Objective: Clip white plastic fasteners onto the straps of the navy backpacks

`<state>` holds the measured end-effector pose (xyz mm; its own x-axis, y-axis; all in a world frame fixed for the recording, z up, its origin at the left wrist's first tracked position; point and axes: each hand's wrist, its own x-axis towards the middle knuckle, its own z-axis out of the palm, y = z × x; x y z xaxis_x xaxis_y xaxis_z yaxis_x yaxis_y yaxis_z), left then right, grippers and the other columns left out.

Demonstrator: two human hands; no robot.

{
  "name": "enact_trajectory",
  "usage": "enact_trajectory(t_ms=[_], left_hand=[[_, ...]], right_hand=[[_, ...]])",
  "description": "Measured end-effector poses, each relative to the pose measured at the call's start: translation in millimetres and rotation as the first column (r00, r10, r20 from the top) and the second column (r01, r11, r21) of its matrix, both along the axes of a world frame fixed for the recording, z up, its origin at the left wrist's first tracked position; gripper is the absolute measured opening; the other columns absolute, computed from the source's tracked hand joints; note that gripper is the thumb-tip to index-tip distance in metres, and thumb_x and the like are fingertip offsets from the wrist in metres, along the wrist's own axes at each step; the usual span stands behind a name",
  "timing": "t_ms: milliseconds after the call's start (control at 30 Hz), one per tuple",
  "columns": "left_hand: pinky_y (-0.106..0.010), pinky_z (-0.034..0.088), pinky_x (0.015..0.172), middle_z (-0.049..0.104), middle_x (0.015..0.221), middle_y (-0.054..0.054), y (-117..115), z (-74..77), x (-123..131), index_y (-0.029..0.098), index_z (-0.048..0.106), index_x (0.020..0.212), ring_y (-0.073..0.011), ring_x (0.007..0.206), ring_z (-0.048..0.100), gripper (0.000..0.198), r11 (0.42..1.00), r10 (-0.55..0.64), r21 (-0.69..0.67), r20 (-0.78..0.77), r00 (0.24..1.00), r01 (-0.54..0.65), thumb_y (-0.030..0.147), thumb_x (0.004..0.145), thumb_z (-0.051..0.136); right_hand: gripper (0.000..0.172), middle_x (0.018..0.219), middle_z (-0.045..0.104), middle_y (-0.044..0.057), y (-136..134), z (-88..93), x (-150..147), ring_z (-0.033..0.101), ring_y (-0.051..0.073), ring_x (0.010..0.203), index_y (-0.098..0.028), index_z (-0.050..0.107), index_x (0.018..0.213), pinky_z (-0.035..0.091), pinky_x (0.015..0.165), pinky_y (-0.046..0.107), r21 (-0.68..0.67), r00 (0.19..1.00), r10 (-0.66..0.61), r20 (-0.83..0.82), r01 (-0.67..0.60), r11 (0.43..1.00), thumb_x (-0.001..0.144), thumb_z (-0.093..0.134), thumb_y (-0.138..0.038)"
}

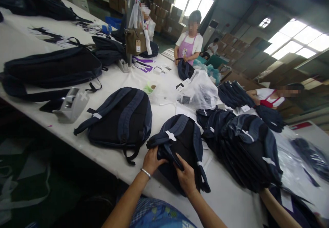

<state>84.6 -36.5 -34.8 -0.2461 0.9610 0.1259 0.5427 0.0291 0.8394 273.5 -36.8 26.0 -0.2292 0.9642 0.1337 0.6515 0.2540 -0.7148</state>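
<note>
Right in front of me a dark navy backpack [189,146] lies on the table with its shoulder straps facing up. A strip of white paper [171,135] is wrapped round one of its straps. My left hand [153,161], with a bracelet at the wrist, grips the shoulder strap [157,139] near its lower part. My right hand [185,176] is closed on the folded dark strap or webbing at the middle of the bag; its exact end is hidden by the fingers. A second navy backpack [125,118] lies straps up to the left, touched by neither hand.
Stacked backpacks [249,152] stand at the right, with a co-worker's forearm [277,205] beneath them. A grey tape dispenser [73,104] is near the table's front edge. Clear plastic bags [200,89] lie beyond. Other people stand across the white table [110,163].
</note>
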Motion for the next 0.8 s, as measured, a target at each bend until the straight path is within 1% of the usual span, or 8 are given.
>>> enact_trajectory(t_ms=[100, 200, 367, 500, 567, 667, 733, 800], left_hand=[[-0.049, 0.048, 0.092, 0.063, 0.118, -0.017, 3, 4.9, 1, 0.017, 0.053, 0.124, -0.0356, 0.110, 0.059, 0.082, 0.998, 0.062, -0.034, 0.078, 0.995, -0.059, 0.043, 0.052, 0.083], [-0.047, 0.050, 0.088, 0.068, 0.109, -0.014, 0, 9.1, 6, 0.018, 0.060, 0.113, -0.0336, 0.102, 0.063, 0.068, 0.988, 0.143, -0.087, 0.169, 0.975, -0.129, 0.038, 0.053, 0.083], [-0.038, 0.053, 0.078, 0.073, 0.092, -0.006, -7, 4.9, 17, 0.019, 0.068, 0.098, -0.0264, 0.085, 0.068, 0.037, 0.967, 0.247, -0.155, 0.404, 0.881, -0.200, 0.031, 0.064, 0.075], [-0.037, 0.054, 0.081, 0.073, 0.101, -0.006, -14, -1.2, 21, 0.018, 0.065, 0.110, -0.0256, 0.093, 0.067, 0.043, 0.962, 0.271, -0.156, 0.519, 0.811, -0.222, 0.033, 0.070, 0.071], [-0.038, 0.052, 0.088, 0.070, 0.110, -0.008, -19, -2.1, 22, 0.019, 0.061, 0.119, -0.0256, 0.102, 0.065, 0.047, 0.961, 0.277, -0.127, 0.502, 0.819, -0.247, 0.034, 0.076, 0.067], [-0.040, 0.047, 0.097, 0.067, 0.117, -0.008, -27, -2.4, 23, 0.022, 0.062, 0.119, -0.0248, 0.110, 0.061, 0.037, 0.966, 0.248, -0.025, 0.370, 0.895, -0.258, 0.036, 0.084, 0.057], [-0.041, 0.047, 0.098, 0.067, 0.116, -0.008, -29, -3.4, 21, 0.023, 0.063, 0.116, -0.0254, 0.109, 0.061, 0.035, 0.964, 0.248, 0.022, 0.270, 0.930, -0.264, 0.038, 0.085, 0.057], [-0.042, 0.049, 0.095, 0.067, 0.115, -0.009, -28, -4.7, 17, 0.022, 0.061, 0.119, -0.0266, 0.106, 0.063, 0.042, 0.958, 0.272, 0.035, 0.209, 0.939, -0.286, 0.041, 0.081, 0.062]], right_hand=[[0.040, 0.122, 0.063, 0.008, -3, 0.8, 1, 0.059, 0.027, 0.113, -0.022, 0.059, 0.124, 0.047, 0.100, 0.046, 0.010, 1.000, -0.003, -0.008, 0.003, 1.000, 0.085, 0.058, -0.029], [0.041, 0.123, 0.063, 0.007, -5, 1.2, 1, 0.058, 0.026, 0.114, -0.022, 0.058, 0.125, 0.047, 0.101, 0.045, 0.010, 1.000, 0.007, 0.001, -0.007, 1.000, 0.085, 0.058, -0.028], [0.041, 0.123, 0.062, 0.007, -6, -0.8, 2, 0.058, 0.026, 0.115, -0.021, 0.058, 0.125, 0.046, 0.102, 0.044, 0.000, 0.999, 0.029, 0.022, -0.029, 1.000, 0.084, 0.058, -0.026], [0.040, 0.122, 0.063, 0.007, -5, -2.2, 1, 0.059, 0.026, 0.114, -0.023, 0.060, 0.123, 0.047, 0.101, 0.045, 0.002, 1.000, 0.017, 0.013, -0.017, 1.000, 0.084, 0.058, -0.027], [0.040, 0.122, 0.063, 0.006, -5, -3.1, 0, 0.059, 0.027, 0.114, -0.023, 0.060, 0.123, 0.047, 0.101, 0.045, 0.007, 1.000, 0.012, 0.008, -0.012, 1.000, 0.084, 0.058, -0.027], [0.040, 0.124, 0.062, 0.007, -5, -5.2, 1, 0.058, 0.027, 0.115, -0.023, 0.059, 0.124, 0.046, 0.102, 0.046, 0.007, 1.000, 0.023, 0.011, -0.023, 1.000, 0.084, 0.057, -0.026], [0.040, 0.124, 0.061, 0.007, -5, -6.7, 2, 0.057, 0.026, 0.116, -0.023, 0.058, 0.125, 0.045, 0.102, 0.046, 0.001, 0.999, 0.033, 0.013, -0.033, 0.999, 0.085, 0.056, -0.026], [0.041, 0.125, 0.061, 0.007, -5, -8.0, 4, 0.057, 0.026, 0.116, -0.022, 0.057, 0.126, 0.045, 0.102, 0.045, 0.001, 0.999, 0.040, 0.020, -0.040, 0.999, 0.085, 0.056, -0.027]])
